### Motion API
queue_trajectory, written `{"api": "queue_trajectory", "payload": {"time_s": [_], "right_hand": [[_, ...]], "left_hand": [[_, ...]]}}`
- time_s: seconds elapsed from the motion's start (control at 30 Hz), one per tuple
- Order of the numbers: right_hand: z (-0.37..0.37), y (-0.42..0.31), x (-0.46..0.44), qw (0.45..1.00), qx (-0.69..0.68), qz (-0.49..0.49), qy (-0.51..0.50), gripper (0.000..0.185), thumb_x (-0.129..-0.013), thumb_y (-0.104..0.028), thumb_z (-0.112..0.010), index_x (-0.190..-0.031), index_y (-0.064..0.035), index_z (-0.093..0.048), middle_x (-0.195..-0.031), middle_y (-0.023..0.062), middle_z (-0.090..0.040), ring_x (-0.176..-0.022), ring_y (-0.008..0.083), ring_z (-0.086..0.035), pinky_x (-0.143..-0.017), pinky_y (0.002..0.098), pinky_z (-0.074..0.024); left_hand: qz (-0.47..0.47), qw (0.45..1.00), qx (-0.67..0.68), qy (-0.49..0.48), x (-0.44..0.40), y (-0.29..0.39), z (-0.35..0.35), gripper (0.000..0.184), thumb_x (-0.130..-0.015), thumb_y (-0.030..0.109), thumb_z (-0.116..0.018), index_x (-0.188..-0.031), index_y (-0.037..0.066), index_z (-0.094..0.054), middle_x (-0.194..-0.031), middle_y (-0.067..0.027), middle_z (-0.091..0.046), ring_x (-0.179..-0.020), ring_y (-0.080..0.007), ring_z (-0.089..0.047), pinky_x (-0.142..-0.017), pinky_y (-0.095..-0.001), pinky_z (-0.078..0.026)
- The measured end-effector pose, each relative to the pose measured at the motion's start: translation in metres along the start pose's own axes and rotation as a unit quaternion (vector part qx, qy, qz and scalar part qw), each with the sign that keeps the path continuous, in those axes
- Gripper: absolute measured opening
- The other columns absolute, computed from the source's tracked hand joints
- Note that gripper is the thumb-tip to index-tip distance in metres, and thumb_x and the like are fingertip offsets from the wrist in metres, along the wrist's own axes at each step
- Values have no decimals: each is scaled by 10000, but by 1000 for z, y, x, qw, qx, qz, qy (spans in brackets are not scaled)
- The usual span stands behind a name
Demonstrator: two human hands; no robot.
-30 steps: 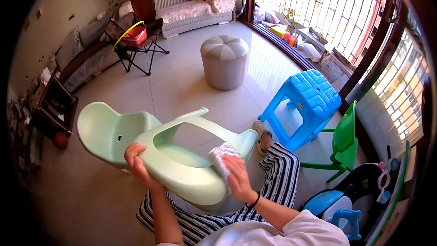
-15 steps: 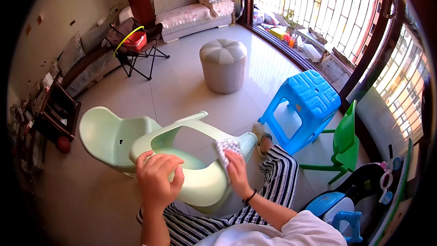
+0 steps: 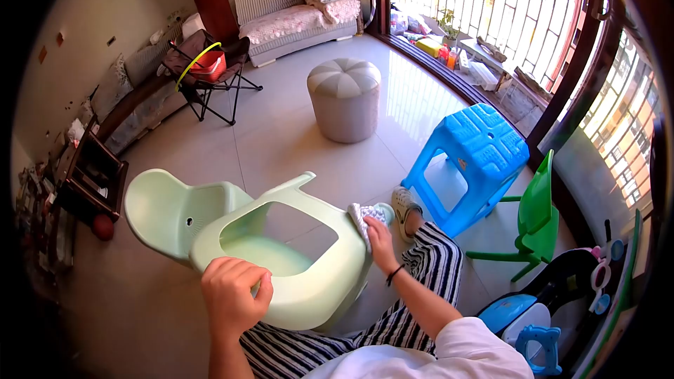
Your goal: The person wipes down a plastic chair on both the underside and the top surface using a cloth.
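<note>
A pale green plastic child's chair [image 3: 305, 307] lies tipped over in front of my knees, its rounded seat part to the left and its leg frame towards me. My left hand [image 3: 235, 295] is closed at the near edge of the frame, fingers curled and thumb up; its fingertips are partly hidden. In my right hand [image 3: 381, 244] is a crumpled grey-and-white patterned cloth [image 3: 361, 223], pressed against the chair's right end beside a leg. My striped trouser leg and a beige clog [image 3: 405, 212] are just beyond that end.
A blue plastic stool [image 3: 477, 158] and a green chair [image 3: 537, 217] stand to the right. Farther off are a round pouf [image 3: 344, 102], a folding chair [image 3: 210, 77] with a red basket, and a sofa [image 3: 295, 24]. Toy-like items [image 3: 519, 316] crowd the lower right.
The pale green chair has turned, so its frame opening faces up more. My left hand has closed from spread fingers and lowered. My right hand has moved the cloth slightly right and up.
</note>
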State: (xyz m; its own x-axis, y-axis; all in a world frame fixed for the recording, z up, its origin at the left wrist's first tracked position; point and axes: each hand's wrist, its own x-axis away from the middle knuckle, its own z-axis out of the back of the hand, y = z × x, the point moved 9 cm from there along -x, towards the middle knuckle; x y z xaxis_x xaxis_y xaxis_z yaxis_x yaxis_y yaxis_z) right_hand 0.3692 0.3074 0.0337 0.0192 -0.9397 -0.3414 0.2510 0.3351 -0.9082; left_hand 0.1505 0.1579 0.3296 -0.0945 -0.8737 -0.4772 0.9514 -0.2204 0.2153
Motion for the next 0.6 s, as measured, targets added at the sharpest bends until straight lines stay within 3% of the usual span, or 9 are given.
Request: {"api": "queue_trajectory", "payload": {"time_s": [0.07,0.17,0.27,0.33,0.43,0.5,0.6], "right_hand": [[1,45,-18,998,13,-49,-33,334,-926,-221,-481,-1155,-20,-617,-1225,162,-594,-1161,313,-524,-1018,381,-367],[-2,50,-22,994,40,-86,-51,343,-920,-208,-490,-1164,2,-610,-1233,170,-593,-1185,301,-513,-1027,370,-358],[-7,-16,10,1000,-4,-20,-4,315,-877,-216,-547,-1130,-44,-622,-1169,142,-616,-1109,324,-539,-966,416,-389],[-8,-96,41,997,9,72,-17,338,-878,-176,-523,-1184,-52,-593,-1232,125,-575,-1174,307,-498,-1024,427,-327],[-11,-155,73,990,-30,119,-67,385,-875,-155,-492,-1243,-65,-558,-1312,111,-530,-1278,286,-435,-1111,457,-232],[-9,-146,68,991,-29,120,-58,365,-870,-135,-485,-1216,-59,-572,-1278,122,-556,-1251,297,-461,-1097,462,-251],[-1,-78,40,998,-12,62,19,301,-876,-119,-477,-1127,-29,-616,-1180,145,-606,-1155,325,-519,-1038,433,-336]], "left_hand": [[-5,1000,5,-5,3,0,1,77,-692,140,-660,-635,90,-645,-652,-44,-647,-657,-241,-614,-722,-358,-468],[-19,1000,11,-6,5,4,5,114,-733,180,-654,-657,95,-665,-661,-44,-654,-662,-243,-616,-730,-359,-460],[-33,999,17,-2,8,4,4,177,-773,248,-654,-681,99,-680,-671,-42,-660,-668,-242,-621,-733,-362,-455],[-39,999,21,-1,9,3,4,205,-775,287,-665,-693,100,-683,-675,-39,-662,-673,-238,-626,-732,-364,-456],[-33,999,25,-9,12,0,4,237,-796,313,-650,-700,99,-686,-681,-41,-664,-676,-238,-627,-730,-364,-452],[-30,999,24,-9,17,-1,5,229,-794,308,-651,-703,101,-687,-681,-41,-663,-678,-238,-627,-730,-364,-451],[-20,1000,15,-5,25,-5,9,223,-788,310,-651,-707,105,-690,-680,-40,-662,-683,-236,-628,-729,-363,-451]]}}
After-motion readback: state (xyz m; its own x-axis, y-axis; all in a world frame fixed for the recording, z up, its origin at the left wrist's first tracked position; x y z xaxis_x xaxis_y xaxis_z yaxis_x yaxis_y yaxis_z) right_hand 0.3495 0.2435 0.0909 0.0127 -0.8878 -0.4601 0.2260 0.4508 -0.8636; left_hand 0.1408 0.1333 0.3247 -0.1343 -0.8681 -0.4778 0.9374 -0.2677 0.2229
